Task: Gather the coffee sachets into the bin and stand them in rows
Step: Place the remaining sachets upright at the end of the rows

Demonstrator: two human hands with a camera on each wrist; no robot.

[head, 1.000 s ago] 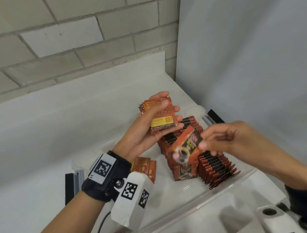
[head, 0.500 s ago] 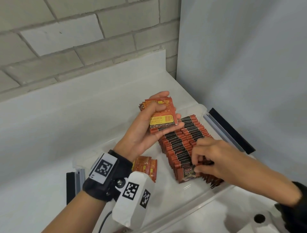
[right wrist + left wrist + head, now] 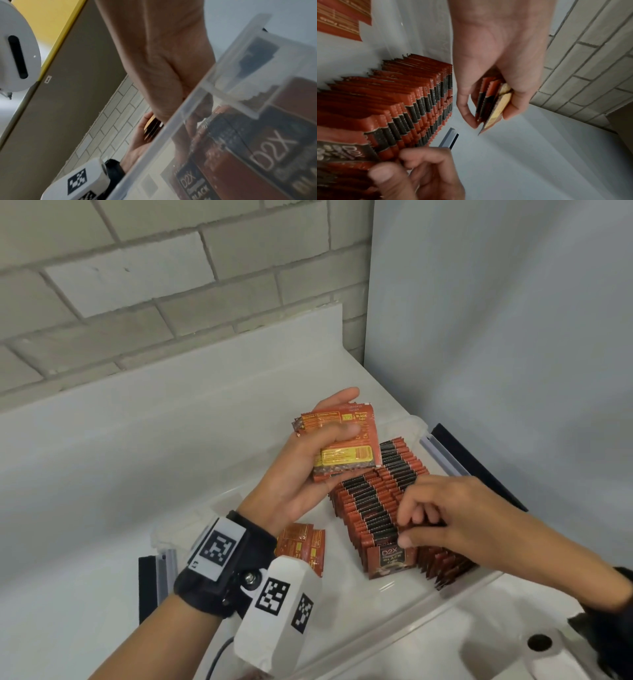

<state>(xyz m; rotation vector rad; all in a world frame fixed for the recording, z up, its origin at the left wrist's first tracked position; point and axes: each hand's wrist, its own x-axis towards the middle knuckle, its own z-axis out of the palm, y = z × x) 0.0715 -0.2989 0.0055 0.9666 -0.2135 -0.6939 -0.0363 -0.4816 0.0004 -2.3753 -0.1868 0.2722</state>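
My left hand (image 3: 337,419) is raised above the clear bin (image 3: 411,623) and grips a small stack of orange-red coffee sachets (image 3: 356,453), thumb across their printed face. The left wrist view shows that stack (image 3: 493,105) edge-on between thumb and fingers. Two rows of sachets (image 3: 380,494) stand upright in the bin's right half. My right hand (image 3: 407,525) reaches down to the near end of the rows, with its thumb on the front sachet and curled fingers behind, pinching the front few. Through the bin wall (image 3: 171,128) I see the "D2X" fronts (image 3: 274,135).
A few loose sachets (image 3: 301,546) lie flat on the bin floor by my left wrist. Black-and-grey latches sit at the bin's right end (image 3: 479,470) and left end (image 3: 157,580). A brick wall rises behind and a grey panel stands to the right.
My right hand carried one sachet down from the air to the near end of the rows and now stays there pinching the front sachets. The left hand kept its stack almost still.
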